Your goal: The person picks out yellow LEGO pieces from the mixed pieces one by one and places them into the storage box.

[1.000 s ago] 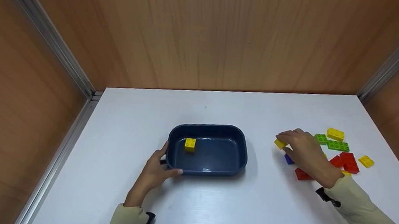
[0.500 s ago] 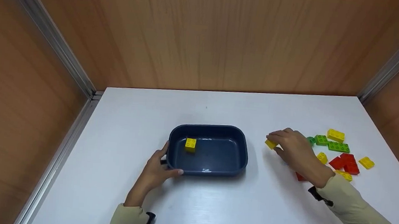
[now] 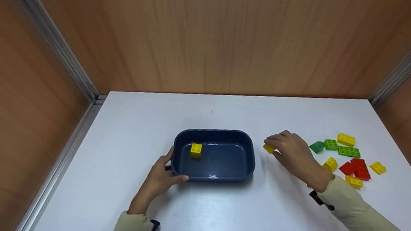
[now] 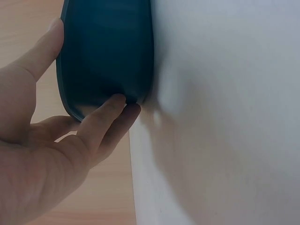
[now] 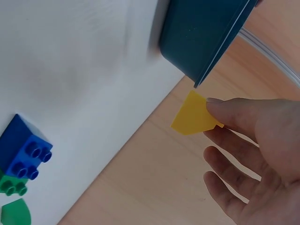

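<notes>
A dark blue rectangular tub stands on the white table, and a yellow toy building brick lies inside toward its left end. My left hand holds the tub's left end, thumb along the near side and fingers around the end wall. Between thumb and index finger, my right hand pinches another yellow brick with slanted sides. This brick is raised above the table, a short way right of the tub. The other right fingers are loosely bent, away from the brick.
Loose bricks lie at the right: a dark green piece, light green bricks, red bricks and several yellow ones. A blue sloped brick shows in the right wrist view. A wooden panel rises behind the table.
My right hand has moved left with the pinched yellow brick, away from the loose bricks and closer to the tub. The left hand and tub have stayed put.
</notes>
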A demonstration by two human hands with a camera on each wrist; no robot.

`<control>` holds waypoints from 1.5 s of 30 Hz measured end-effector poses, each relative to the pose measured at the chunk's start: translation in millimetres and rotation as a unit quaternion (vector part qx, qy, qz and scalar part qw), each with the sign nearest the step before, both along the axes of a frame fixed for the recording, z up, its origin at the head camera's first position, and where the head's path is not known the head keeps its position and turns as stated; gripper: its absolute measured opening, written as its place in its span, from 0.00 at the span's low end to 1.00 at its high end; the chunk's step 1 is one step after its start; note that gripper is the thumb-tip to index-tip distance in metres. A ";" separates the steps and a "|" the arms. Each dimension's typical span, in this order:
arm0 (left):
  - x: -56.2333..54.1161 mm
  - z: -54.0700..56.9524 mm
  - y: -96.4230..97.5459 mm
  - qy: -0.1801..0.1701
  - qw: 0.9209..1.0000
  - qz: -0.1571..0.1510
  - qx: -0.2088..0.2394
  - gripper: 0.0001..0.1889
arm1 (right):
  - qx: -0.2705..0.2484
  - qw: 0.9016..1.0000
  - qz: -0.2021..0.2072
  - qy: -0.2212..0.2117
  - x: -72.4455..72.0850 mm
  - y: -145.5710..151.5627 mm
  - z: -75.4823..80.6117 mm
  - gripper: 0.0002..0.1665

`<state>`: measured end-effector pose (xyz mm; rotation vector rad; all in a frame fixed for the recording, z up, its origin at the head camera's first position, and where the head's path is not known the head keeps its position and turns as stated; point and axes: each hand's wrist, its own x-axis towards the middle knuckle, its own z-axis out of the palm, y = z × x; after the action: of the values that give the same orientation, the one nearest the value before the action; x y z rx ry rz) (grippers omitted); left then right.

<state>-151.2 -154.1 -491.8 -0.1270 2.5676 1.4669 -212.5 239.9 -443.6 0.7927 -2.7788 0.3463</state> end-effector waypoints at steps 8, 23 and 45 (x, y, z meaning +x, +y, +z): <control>0.2 -1.0 -1.0 0.006 1.000 -0.001 0.004 0.60 | 0.004 1.000 0.018 0.007 -2.6 -13.2 4.8 0.27; 0.7 0.1 -1.1 0.004 1.000 0.004 -0.001 0.59 | 0.001 0.998 0.057 0.033 -4.4 -39.9 17.9 0.25; 0.5 -0.8 -0.9 0.008 1.000 -0.001 0.006 0.59 | 0.002 0.996 0.085 0.009 -11.4 -75.5 23.3 0.21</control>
<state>-150.6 -155.0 -492.5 -0.1111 2.5710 1.4887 -223.9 164.4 -420.4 1.0317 -2.7031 0.3607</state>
